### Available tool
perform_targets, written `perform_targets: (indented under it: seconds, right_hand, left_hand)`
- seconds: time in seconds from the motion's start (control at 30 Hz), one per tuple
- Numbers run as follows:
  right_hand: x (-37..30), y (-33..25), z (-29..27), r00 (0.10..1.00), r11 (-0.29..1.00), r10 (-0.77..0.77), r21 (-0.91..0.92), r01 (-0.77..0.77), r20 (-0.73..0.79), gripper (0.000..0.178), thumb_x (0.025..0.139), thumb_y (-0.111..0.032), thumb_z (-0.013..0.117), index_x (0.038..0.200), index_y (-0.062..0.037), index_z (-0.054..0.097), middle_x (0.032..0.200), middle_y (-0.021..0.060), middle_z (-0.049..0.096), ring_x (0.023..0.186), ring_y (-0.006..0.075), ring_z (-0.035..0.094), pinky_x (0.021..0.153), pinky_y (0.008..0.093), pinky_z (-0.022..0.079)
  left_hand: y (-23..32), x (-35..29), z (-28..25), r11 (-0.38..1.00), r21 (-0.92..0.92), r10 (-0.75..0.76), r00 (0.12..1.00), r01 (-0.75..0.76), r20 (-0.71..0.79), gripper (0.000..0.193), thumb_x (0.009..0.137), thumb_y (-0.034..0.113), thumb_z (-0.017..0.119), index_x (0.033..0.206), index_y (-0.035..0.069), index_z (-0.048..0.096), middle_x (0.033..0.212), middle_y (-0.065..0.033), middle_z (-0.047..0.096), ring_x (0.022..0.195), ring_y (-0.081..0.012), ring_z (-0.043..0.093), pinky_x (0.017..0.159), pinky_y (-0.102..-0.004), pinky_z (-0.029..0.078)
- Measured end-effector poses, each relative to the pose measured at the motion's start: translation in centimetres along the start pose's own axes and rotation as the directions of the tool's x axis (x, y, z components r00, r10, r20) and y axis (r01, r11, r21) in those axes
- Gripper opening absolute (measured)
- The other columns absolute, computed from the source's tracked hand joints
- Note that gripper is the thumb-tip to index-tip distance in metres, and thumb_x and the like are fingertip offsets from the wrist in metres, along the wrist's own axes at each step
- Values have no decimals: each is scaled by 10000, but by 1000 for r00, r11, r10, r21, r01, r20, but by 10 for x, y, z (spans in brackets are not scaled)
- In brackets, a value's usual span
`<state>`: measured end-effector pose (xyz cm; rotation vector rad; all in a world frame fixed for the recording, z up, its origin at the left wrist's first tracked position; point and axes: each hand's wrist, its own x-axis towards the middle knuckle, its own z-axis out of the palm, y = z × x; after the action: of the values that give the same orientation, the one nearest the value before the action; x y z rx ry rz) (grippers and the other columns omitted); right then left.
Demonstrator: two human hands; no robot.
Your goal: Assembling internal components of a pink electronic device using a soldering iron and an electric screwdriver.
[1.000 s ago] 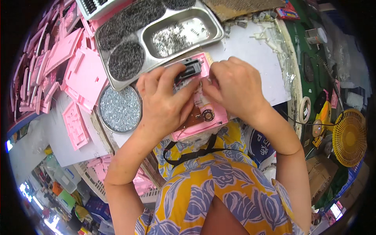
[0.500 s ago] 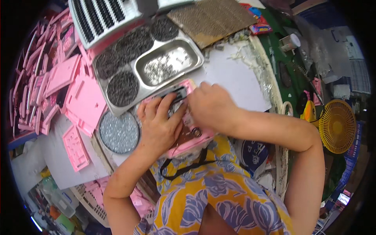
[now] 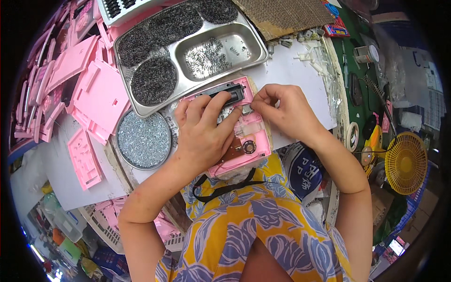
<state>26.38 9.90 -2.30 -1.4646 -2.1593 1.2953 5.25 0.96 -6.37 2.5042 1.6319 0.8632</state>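
A pink plastic casing (image 3: pixel 256 160) lies in front of me with its inside facing up. It holds a black slotted part (image 3: pixel 239 92), a brown circuit board (image 3: pixel 232 151) and a small round dark component (image 3: pixel 249 147). My left hand (image 3: pixel 204 129) grips the casing from the left, its fingers across the black part and its index fingertip and thumb by a small silvery piece (image 3: pixel 246 109). My right hand (image 3: pixel 286 110) pinches thumb and forefinger together at the casing's right edge, beside that piece; what lies between them is too small to make out.
Behind the casing stands a metal compartment tray (image 3: pixel 181 77) of small springs. A round dish of screws (image 3: pixel 144 139) is left of it. Pink plastic parts (image 3: pixel 101 98) pile up at the left. Cardboard (image 3: pixel 282 16) lies at the back; a yellow fan (image 3: pixel 406 163) stands right.
The right hand has shifted right and opened out from a blurred fist over the casing to a fingertip pinch at its edge. The left hand stays on the casing. The whole view has shifted slightly.
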Motion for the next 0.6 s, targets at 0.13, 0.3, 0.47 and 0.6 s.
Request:
perform_targets:
  seconds: [0.13,0.3,0.47,0.6]
  right_hand:
    - [-4,-3,4,995,994,-60,-100,52,-76,163,875,-162,709,888,0,719,786,185,710,707,344,701,652,411,545]
    - [-7,6,-6,989,989,-148,-27,148,1,176,894,-179,709,962,-18,716,793,160,702,728,315,694,680,403,550]
    - [64,46,-123,935,981,-193,-50,186,-297,195,907,-175,715,1021,-17,732,893,58,739,793,145,685,727,326,548]
    - [192,102,-294,787,651,-315,-724,-228,-531,266,857,-222,690,1078,-83,743,1054,174,733,1040,354,675,957,444,506]
  left_hand:
    - [-1,-1,-1,1000,-8,8,999,-8,45,428,760,215,764,1186,224,729,1358,-53,560,1156,-293,488,1009,-483,321]
    - [-6,7,-11,973,33,223,971,-227,87,447,781,335,703,1185,143,715,1447,-27,550,1221,-239,507,1029,-512,326]
    - [-26,9,-34,915,54,355,860,-401,366,621,848,511,679,1375,186,637,1522,-15,518,1444,-306,382,1170,-656,121]
    - [-44,-7,-29,899,24,374,793,-438,481,776,888,718,542,1501,242,528,1563,-37,486,1544,-323,247,1183,-709,-49]
